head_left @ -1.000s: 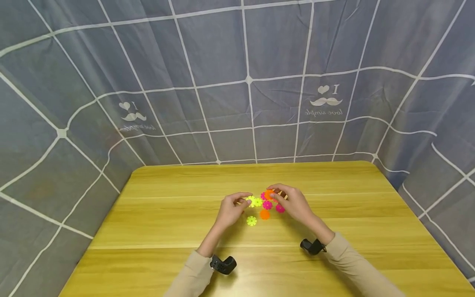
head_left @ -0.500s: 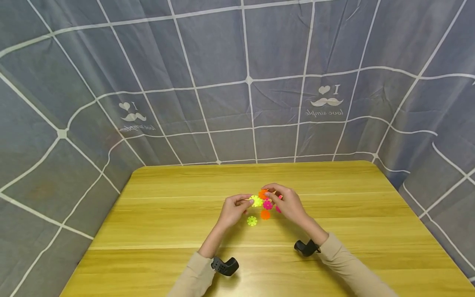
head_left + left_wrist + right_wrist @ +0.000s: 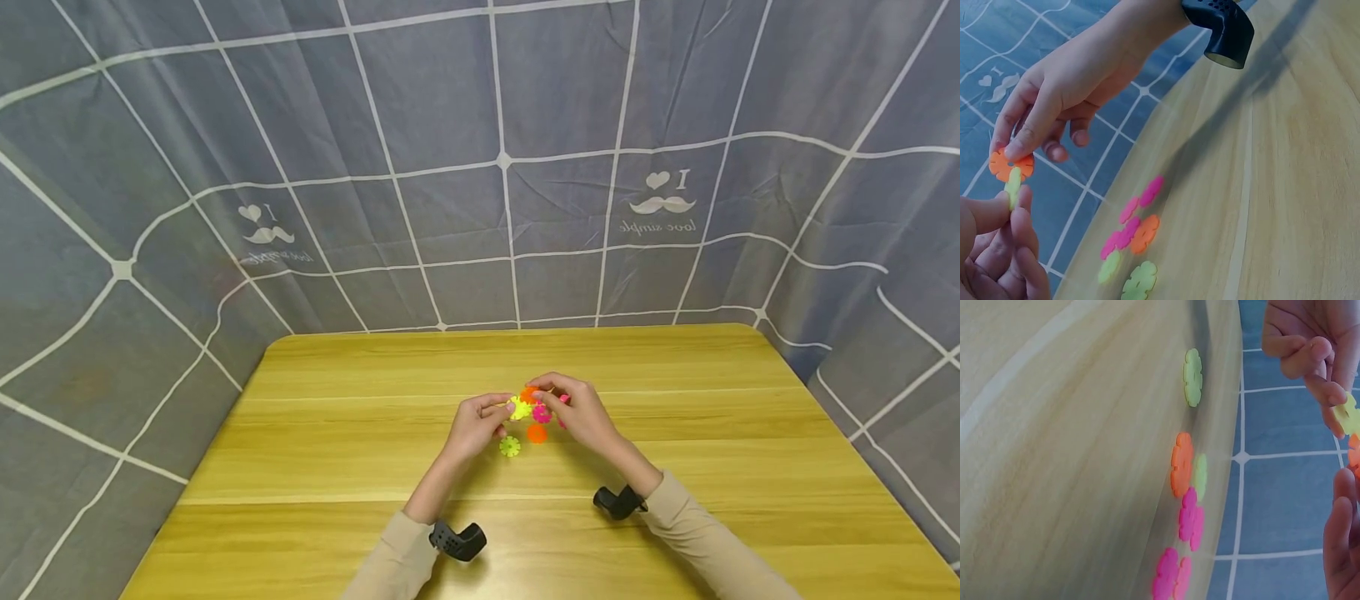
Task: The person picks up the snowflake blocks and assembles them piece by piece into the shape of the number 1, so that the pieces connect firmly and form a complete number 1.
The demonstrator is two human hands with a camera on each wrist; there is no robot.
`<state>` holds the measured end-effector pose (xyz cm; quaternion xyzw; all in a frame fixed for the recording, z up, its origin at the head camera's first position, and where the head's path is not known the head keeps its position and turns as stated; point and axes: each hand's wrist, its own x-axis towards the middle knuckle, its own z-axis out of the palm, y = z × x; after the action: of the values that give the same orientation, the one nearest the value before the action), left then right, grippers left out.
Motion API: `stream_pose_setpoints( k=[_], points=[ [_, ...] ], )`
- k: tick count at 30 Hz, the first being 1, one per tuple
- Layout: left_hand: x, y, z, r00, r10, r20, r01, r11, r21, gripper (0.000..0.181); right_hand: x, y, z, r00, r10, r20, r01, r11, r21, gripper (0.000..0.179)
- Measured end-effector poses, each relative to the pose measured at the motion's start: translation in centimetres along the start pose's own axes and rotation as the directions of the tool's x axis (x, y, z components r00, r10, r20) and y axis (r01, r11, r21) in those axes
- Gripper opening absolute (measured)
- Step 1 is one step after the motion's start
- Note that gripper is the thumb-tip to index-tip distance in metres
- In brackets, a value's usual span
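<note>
My left hand (image 3: 472, 427) pinches a yellow-green notched flower disc (image 3: 1012, 187) between thumb and fingers. Opposite it, my right hand (image 3: 583, 413) holds an orange notched flower disc (image 3: 1011, 164) by its edge with thumb and index finger. Both discs are up off the table, and their rims meet; whether the notches interlock I cannot tell. The right hand's other fingers are loosely bent. Below the hands lie an orange disc (image 3: 537, 433), a yellow-green disc (image 3: 510, 447) and a magenta disc (image 3: 542, 413); more show in the right wrist view, including a second yellow-green disc (image 3: 1200, 477).
A wood-grain table (image 3: 337, 450) carries the discs near its middle. Pink and magenta discs (image 3: 1151, 191) lie close together there. A grey curtain (image 3: 435, 217) with white lines hangs behind the table and along its sides. Each wrist bears a black camera (image 3: 459, 542).
My right hand has moved left with the orange disc, bringing it against the yellow-green one. The left hand has shifted slightly right. The loose discs lie as before.
</note>
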<state>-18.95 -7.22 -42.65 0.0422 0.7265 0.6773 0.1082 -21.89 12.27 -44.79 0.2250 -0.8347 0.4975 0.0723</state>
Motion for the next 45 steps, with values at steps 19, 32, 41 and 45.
stream_pose_setpoints(
  k=[19,32,41,45],
  points=[
    [1.5,-3.4,0.3,0.996,0.053,-0.075,-0.050,0.998,0.044,0.027,-0.5,-1.4,0.3,0.999,-0.013,0.051,0.012,1.000,0.028,0.010],
    [1.1,-2.1,0.2,0.999,0.054,0.005,-0.054,0.996,0.069,0.027,0.2,0.6,-0.2,0.986,-0.022,0.163,0.006,0.995,0.097,0.009],
    [1.5,-2.8,0.0,0.999,0.036,0.003,-0.036,0.996,0.078,0.026,0.1,1.5,0.5,0.987,-0.046,0.157,0.023,0.988,0.150,0.006],
    [1.7,-3.1,0.1,0.999,0.043,0.010,-0.043,0.996,0.081,0.028,-0.3,1.8,0.8,0.989,-0.037,0.145,0.010,0.984,0.180,0.005]
  ],
)
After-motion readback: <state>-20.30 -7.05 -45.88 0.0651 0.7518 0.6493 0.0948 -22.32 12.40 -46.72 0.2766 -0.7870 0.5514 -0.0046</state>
